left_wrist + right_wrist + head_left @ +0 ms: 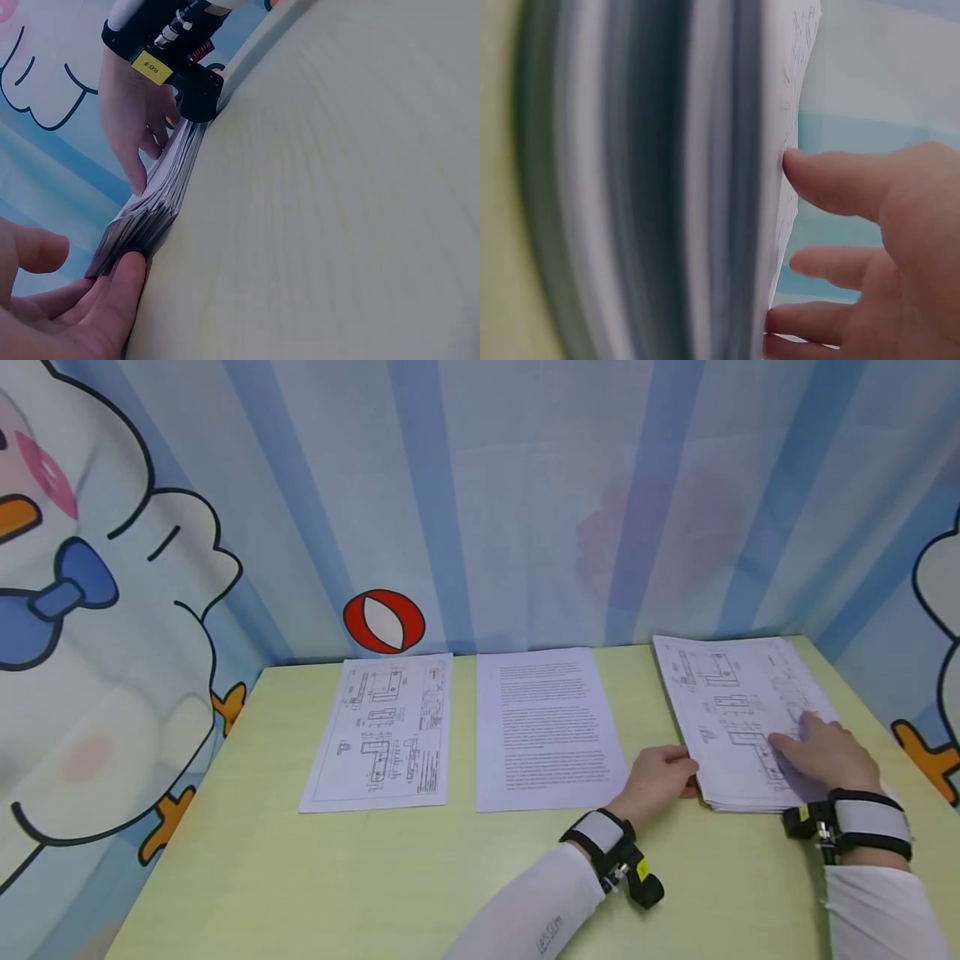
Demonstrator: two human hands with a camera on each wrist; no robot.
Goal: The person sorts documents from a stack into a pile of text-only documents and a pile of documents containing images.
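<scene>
A thick stack of paper point(720, 702) with a technical drawing on top lies at the right of the table. My left hand point(660, 781) is at the stack's left edge, near its front corner. In the left wrist view its fingers point(120, 300) reach out to the sheet edges, and the thumb stands apart from the paper. My right hand point(828, 756) rests on the top sheet towards the right side. The right wrist view has the layered sheet edges point(645, 180) up close, with the right thumb point(832, 180) touching the top sheet.
A single sheet with a technical drawing point(382, 735) lies at the left of the pale yellow table point(360, 885). Between it and the stack lies a sheet of printed text point(547, 727). A blue striped curtain point(517, 502) with cartoon figures stands behind the table.
</scene>
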